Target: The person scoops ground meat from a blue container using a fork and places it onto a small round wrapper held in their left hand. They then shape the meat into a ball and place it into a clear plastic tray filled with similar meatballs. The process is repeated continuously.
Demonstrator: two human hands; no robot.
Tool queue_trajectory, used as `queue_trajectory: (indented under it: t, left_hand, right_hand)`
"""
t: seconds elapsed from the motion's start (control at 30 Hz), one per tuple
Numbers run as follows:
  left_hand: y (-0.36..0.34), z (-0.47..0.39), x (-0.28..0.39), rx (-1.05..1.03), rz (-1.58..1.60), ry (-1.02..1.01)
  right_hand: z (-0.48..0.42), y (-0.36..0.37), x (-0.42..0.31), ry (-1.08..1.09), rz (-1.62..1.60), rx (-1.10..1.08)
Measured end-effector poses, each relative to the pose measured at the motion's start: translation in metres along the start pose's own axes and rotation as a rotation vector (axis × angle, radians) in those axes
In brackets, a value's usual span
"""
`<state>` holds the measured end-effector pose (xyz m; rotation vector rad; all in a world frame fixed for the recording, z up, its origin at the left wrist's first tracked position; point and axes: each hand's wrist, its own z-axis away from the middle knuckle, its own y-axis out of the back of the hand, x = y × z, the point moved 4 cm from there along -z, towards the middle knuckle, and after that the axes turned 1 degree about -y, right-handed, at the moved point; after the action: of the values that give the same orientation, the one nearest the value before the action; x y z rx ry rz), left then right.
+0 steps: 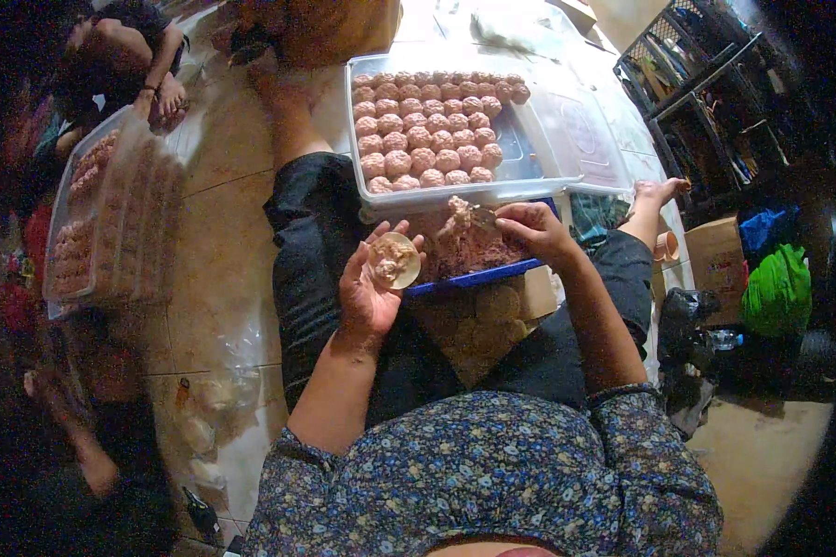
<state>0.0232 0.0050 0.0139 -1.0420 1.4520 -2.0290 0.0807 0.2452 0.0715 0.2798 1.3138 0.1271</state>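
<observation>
On my upturned left hand (373, 299) lies a round, pale dough wrapper (405, 276) with a lump of light filling (391, 260) on it. My right hand (533, 226) pinches a small utensil (485, 217), partly hidden by my fingers, with pinkish filling at its tip. The utensil is over a blue-rimmed tray (474, 280) of reddish-brown minced filling (453, 247). Just beyond, a clear plastic container (460, 193) holds rows of round pinkish balls (421, 160), with bare container bottom showing at its right side.
At the left, a co-worker's hand (171, 97) is beside stacked clear containers (104, 278) of similar balls. A black rack (697, 83), a cardboard box (714, 268) and a green bag (777, 292) stand at the right. Plastic bags (240, 348) lie on the tiled floor.
</observation>
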Motion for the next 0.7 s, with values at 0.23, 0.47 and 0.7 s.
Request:
queue_trajectory:
  t: [0.23, 0.47, 0.7]
  left_hand:
    - [0.006, -0.002, 0.002, 0.005, 0.094, 0.008]
    - [0.008, -0.004, 0.000, 0.010, 0.120, 0.015]
    - [0.005, -0.002, 0.000, -0.010, 0.120, 0.026]
  right_hand:
    - [0.004, -0.001, -0.005, 0.031, -0.031, 0.022]
    - [0.015, 0.003, -0.018, -0.003, -0.069, 0.031]
    - [0.023, -0.003, -0.023, -0.021, -0.194, 0.103]
